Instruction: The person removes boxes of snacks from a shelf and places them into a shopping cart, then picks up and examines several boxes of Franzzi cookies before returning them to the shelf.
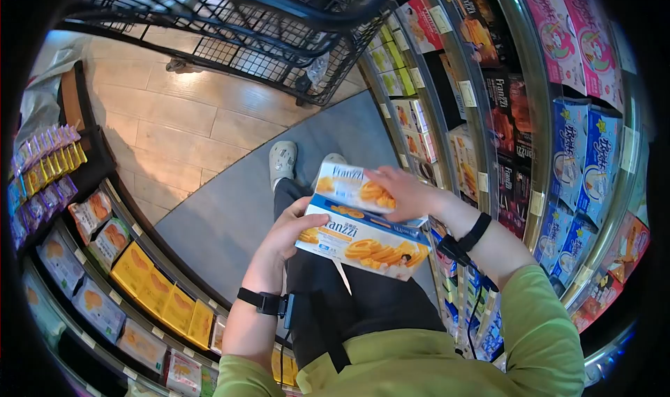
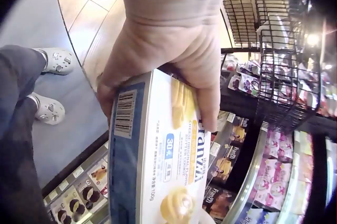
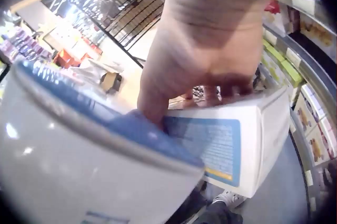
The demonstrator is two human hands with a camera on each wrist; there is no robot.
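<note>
Two white-and-blue Franzzi biscuit boxes are held in front of the body in the head view. The left hand (image 1: 287,231) grips the nearer box (image 1: 364,249) by its left end, thumb on the printed face. In the left wrist view, this hand (image 2: 167,50) spans the end of the box (image 2: 174,153). The right hand (image 1: 403,193) holds the farther box (image 1: 342,185) from above, just behind the nearer one. In the right wrist view, thumb and fingers of the right hand (image 3: 205,63) clasp opposite sides of that box (image 3: 210,142), and the nearer box (image 3: 89,166) looms at left.
A black wire shopping cart (image 1: 258,62) stands on the wooden floor ahead. Shelves of boxed snacks (image 1: 499,111) rise at right; lower shelves with yellow packs (image 1: 157,285) curve along the left. Feet in light clogs (image 1: 283,161) are on a grey floor strip.
</note>
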